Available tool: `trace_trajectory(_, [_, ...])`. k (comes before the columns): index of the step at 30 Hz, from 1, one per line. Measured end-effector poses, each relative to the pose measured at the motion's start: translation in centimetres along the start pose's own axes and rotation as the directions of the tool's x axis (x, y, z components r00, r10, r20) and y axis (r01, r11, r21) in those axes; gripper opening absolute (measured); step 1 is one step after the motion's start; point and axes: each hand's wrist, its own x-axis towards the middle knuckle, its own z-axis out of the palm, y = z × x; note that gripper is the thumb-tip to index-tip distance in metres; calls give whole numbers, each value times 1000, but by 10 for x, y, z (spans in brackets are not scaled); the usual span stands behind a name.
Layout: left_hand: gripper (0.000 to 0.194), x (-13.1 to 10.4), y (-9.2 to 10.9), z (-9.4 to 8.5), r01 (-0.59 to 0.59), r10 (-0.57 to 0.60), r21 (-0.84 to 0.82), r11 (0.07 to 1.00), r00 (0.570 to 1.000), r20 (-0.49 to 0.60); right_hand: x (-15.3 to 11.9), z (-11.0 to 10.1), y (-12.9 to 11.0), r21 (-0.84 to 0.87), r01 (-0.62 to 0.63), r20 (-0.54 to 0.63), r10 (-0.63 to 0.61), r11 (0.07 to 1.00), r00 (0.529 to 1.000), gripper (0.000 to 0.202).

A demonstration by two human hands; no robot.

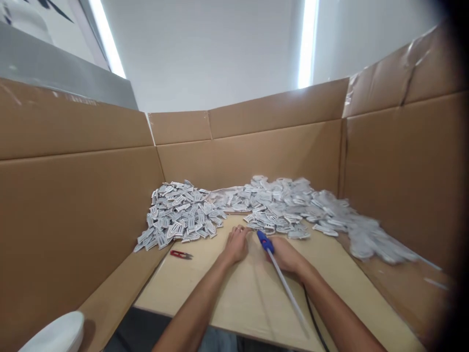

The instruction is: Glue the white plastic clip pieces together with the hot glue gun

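Note:
My right hand (285,254) is wrapped round a blue glue gun (264,241), whose front points away from me at the far part of the board. A long whitish glue stick (287,288) sticks out of its back end towards me. To the left of the gun, my left hand (237,242) rests low on the board with its fingers bent together. Whatever its fingertips hold is too small to make out. Just beyond both hands lie grey-white slotted pieces (276,222), and a red thread snipper (181,254) lies left of my left hand.
A heap of the same slotted pieces (186,212) stands at the back left; another spreads along the back and right. Cardboard walls (278,146) enclose the tan board (176,293). A dark cable (311,313) runs beside my right forearm. A white bowl (60,335) sits at lower left.

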Motion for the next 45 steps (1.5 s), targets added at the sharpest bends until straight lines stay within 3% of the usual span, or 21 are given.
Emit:
trace_trajectory(5, [48,4,9,4,-118,120,-31,993,989,89,4,0,14,-48,-34,-87,30,998,996,15])
trace_trajectory(9, [41,9,9,6,-90,90,-27,996,996,0,5,-9,22,-73,-153,-154,141,985,978,9])
trace_trajectory(13, [50,16,11,7,-102,102,-4,995,994,-42,7,-24,19,17,-263,-199,261,965,945,16])
trace_trajectory(16, [44,19,14,8,-97,97,8,995,995,-9,6,-30,17,94,-348,-234,360,933,903,14])
trace_trajectory(20, [28,19,10,6,-104,104,4,995,992,-70,7,-27,15,188,-418,-229,453,889,862,13])
trace_trajectory(23, [36,16,0,5,-71,69,-12,997,988,-142,9,-22,16,229,-437,-259,487,870,834,14])
trace_trajectory(27, [42,14,-13,5,20,-23,-19,1000,984,-177,12,-18,23,313,-525,-298,606,792,737,14])
trace_trajectory(31, [16,15,-17,3,43,-61,-91,995,977,-202,12,-12,28,442,-454,-315,608,773,728,10])
trace_trajectory(33, [26,16,-14,2,53,-99,-208,977,971,-217,13,-8,29,502,-396,-334,595,769,731,9])
trace_trajectory(35, [30,16,-10,2,84,-188,-437,895,962,-199,14,-5,27,544,-356,-344,588,760,732,10])
trace_trajectory(38, [27,14,0,0,160,-314,-800,578,949,-37,16,-3,21,647,-222,-348,542,729,765,14])
trace_trajectory(40, [34,12,7,-3,189,-321,-903,387,945,60,16,-4,17,690,-113,-373,485,715,791,17])
trace_trajectory(42, [45,10,11,-5,207,-297,-930,305,948,113,16,-5,12,672,-61,-399,430,738,810,18])
trace_trajectory(45, [52,9,16,-6,265,-256,-930,255,946,200,15,-5,5,637,-32,-400,367,770,840,18])
